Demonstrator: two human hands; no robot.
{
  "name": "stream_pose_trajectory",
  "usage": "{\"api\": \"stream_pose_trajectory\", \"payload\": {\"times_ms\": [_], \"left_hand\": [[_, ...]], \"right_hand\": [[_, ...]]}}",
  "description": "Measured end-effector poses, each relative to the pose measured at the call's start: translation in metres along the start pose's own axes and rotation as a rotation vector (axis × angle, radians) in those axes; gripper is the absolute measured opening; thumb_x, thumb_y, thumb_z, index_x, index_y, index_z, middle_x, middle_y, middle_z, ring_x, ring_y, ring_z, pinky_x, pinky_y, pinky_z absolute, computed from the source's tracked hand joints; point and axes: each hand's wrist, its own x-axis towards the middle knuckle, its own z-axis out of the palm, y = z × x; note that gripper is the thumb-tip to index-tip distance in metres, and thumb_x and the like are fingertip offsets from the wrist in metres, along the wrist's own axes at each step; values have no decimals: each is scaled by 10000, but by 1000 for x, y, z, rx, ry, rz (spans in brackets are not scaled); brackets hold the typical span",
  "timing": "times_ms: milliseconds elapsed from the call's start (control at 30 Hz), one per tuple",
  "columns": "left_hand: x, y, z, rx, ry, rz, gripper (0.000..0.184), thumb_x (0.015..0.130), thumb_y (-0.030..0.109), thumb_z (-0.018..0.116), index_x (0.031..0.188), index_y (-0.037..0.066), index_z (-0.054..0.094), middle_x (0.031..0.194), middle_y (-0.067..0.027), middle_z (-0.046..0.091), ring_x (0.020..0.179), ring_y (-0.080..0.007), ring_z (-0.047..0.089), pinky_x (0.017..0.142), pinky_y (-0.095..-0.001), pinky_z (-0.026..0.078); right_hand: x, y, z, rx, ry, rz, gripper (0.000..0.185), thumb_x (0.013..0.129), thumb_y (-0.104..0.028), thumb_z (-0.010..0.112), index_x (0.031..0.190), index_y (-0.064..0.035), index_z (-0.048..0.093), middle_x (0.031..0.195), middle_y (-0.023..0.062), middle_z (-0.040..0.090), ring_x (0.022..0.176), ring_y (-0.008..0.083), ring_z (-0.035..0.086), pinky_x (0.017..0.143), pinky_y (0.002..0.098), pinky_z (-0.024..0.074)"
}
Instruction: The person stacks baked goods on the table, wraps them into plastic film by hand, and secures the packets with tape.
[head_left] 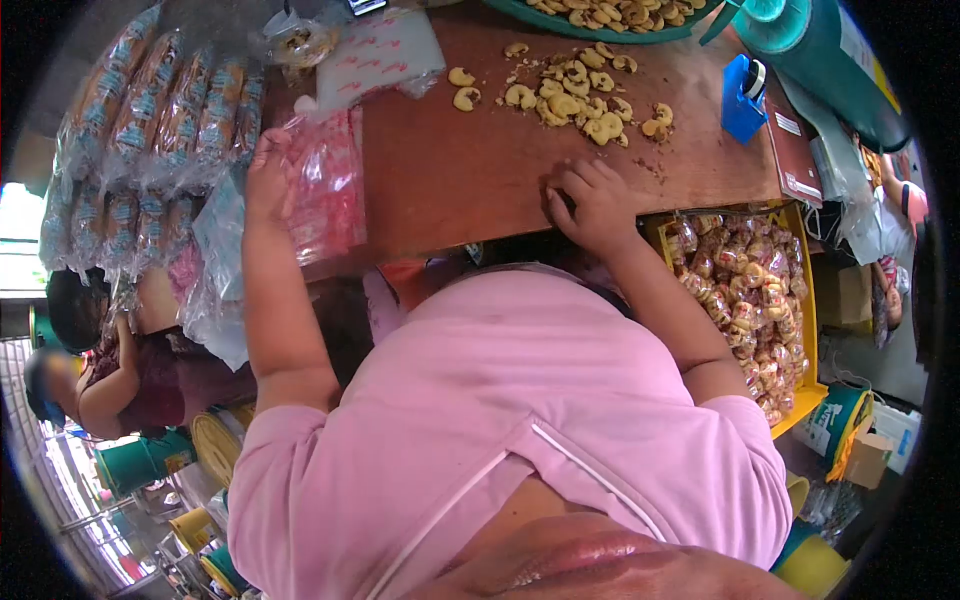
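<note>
My left hand (268, 180) is at the left edge of some pink printed plastic bags (330, 190), fingers bent and closed on the edge of a bag. Part of that grip is hidden. My right hand (597, 205) rests at the table's front edge with fingers and thumb apart and nothing visible in it. Just beyond it lies a loose pile of curved, pale yellow cookies (570, 95), with crumbs around them on the brown table (440, 180).
Bagged long rolls (150, 110) are stacked at the left. A green basket (640, 35) of cookies stands at the back. A blue tape dispenser (744, 100) is at the right, above a yellow crate (812, 330) of wrapped cookies. Another person (150, 385) sits at the left.
</note>
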Motion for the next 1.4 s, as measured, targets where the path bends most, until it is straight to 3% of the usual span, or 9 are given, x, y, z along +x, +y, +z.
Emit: {"api": "stream_pose_trajectory", "payload": {"times_ms": [67,367,533,700,900,1000,1100,1233,1400], "left_hand": [[-28,35,84,-326,-104,159,169,1031,236,618,1120,108,685,1347,-89,645,1123,-165,629,961,-298,508],[-122,6,282,1094,-590,257,310,979,323,668,1189,94,669,1474,-142,543,1397,-351,471,1199,-532,293],[-84,26,267,668,-461,165,427,922,382,707,1162,30,683,1370,-188,599,1284,-395,546,1083,-445,434],[-33,-15,209,1095,93,268,391,898,351,736,1165,69,694,1197,-164,652,1165,-364,591,1016,-465,465],[-47,-29,206,1134,-163,394,241,922,326,708,1096,159,711,1090,-113,672,1116,-355,600,971,-445,475],[-48,-29,206,1103,-208,465,273,957,268,693,1107,40,692,1080,-152,700,1004,-324,661,908,-467,505],[-60,-42,200,696,-21,150,168,968,206,667,1105,115,633,1034,-100,693,1028,-349,664,898,-428,522],[-82,-44,163,657,51,340,347,972,59,626,1294,38,498,1120,-138,682,942,-259,703,835,-367,547],[-97,-3,165,791,99,341,698,952,10,619,1539,-10,241,1225,-168,652,828,-224,705,791,-368,562]], "right_hand": [[-2,-1,1,-3,-2,8,154,827,-226,714,825,-89,646,887,133,645,857,349,617,748,476,513],[-2,3,-5,-22,-85,3,183,858,-200,702,982,-69,668,1042,132,667,933,353,638,804,438,529],[-8,2,-6,160,61,106,226,871,-207,705,1050,-70,681,1067,134,658,972,361,639,841,453,528],[2,-3,-8,55,-39,40,249,864,-213,721,1090,-113,696,1055,108,660,983,335,636,849,444,524],[0,-5,-10,-44,-198,16,268,850,-222,733,1103,-137,704,1041,86,667,989,317,636,887,447,515],[3,-2,-8,-57,-186,19,277,857,-208,724,1122,-129,704,1056,99,672,999,332,636,903,453,511],[-1,-3,-6,17,-101,90,285,877,-193,701,1149,-109,695,1095,119,672,1007,353,633,923,466,505],[5,-3,-3,-49,-263,233,351,931,-217,646,1257,-89,655,1267,140,633,1167,374,596,1049,500,446],[34,-34,15,-134,-521,-76,542,1007,-380,529,1492,-140,484,1561,125,435,1477,353,340,1201,591,229]]}}
